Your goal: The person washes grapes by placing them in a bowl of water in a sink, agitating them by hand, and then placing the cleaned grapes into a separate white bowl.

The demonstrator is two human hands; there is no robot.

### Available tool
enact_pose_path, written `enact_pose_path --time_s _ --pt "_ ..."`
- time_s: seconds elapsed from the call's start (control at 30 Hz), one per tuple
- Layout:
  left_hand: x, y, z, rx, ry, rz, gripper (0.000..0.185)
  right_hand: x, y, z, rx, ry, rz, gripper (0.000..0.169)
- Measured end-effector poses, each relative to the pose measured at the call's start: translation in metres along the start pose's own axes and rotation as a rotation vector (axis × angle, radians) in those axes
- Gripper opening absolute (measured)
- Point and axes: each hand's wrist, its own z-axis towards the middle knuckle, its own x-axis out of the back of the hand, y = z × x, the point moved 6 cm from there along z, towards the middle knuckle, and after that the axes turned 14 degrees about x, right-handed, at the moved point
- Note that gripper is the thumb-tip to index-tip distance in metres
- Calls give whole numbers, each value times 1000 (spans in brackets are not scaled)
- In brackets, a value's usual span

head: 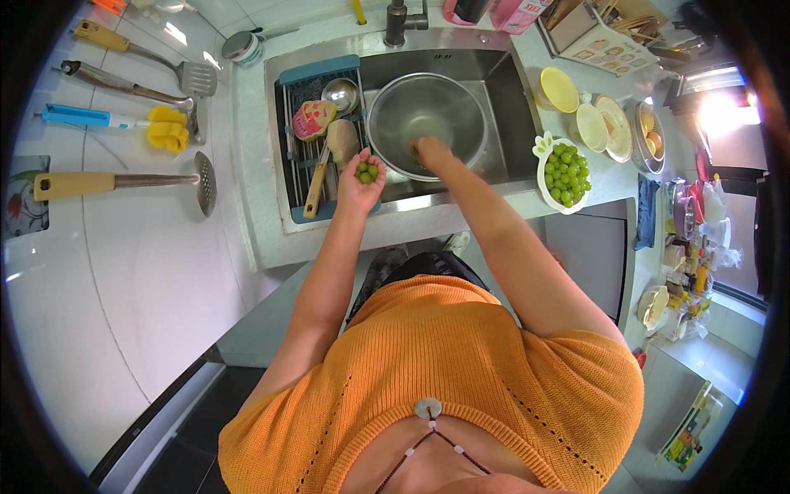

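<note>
My left hand (363, 185) is cupped palm up with several green grapes (366, 173) lying in it, near the left rim of a round steel basin (378, 154). The basin sits in the sink and holds cloudy water (426, 117). Inside it, my right hand (434, 154) reaches down at the near side. Its fingertips are hard to make out, so I cannot tell whether they hold anything. To the right, a white pineapple-shaped plate (542, 145) on the counter is heaped with green grapes (565, 174).
A blue-ended drying rack (321, 63) spans the sink's left side, carrying a steel ladle (340, 96), a pink sponge (313, 120) and a wooden-handled knife (316, 185). The faucet (398, 25) rises behind. Yellow bowl (558, 89) and other dishes line the right counter; utensils hang on the left wall.
</note>
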Motion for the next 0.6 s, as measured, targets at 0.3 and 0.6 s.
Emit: enact_pose_path --time_s 0.3,0.6 --pt "0 4 -7 -11 11 -15 20 -8 13 4 -42 -6 380 24" --pt "-33 -14 1 30 -54 24 17 64 -22 -46 29 409 2425 22"
